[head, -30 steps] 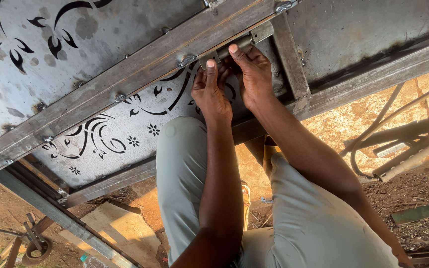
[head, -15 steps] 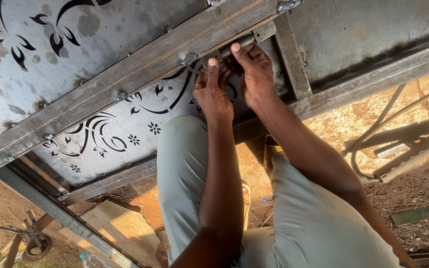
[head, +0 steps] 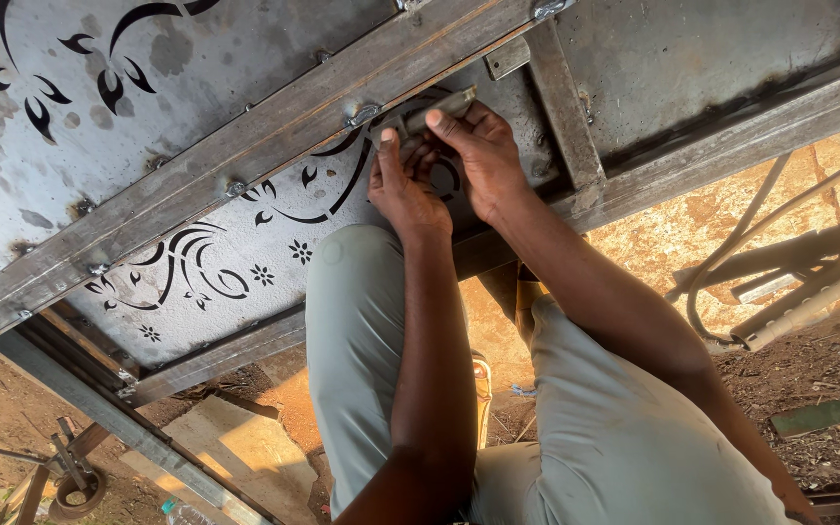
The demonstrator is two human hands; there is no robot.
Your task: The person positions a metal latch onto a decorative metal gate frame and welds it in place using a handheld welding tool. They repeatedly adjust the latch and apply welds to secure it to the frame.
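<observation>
Left hand (head: 402,190) is resting on the patterned steel sheet (head: 216,258), fingers reaching up to a small metal piece (head: 437,109) | right hand (head: 483,156) is pinching that piece — thumb on top | piece is lying against the long frame bar (head: 274,136), beside a weld lug (head: 364,115) | cables (head: 780,253) are lying well apart on the ground.

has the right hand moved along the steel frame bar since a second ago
No. The right hand sits at the same spot by the weld lug on the frame bar.
</observation>
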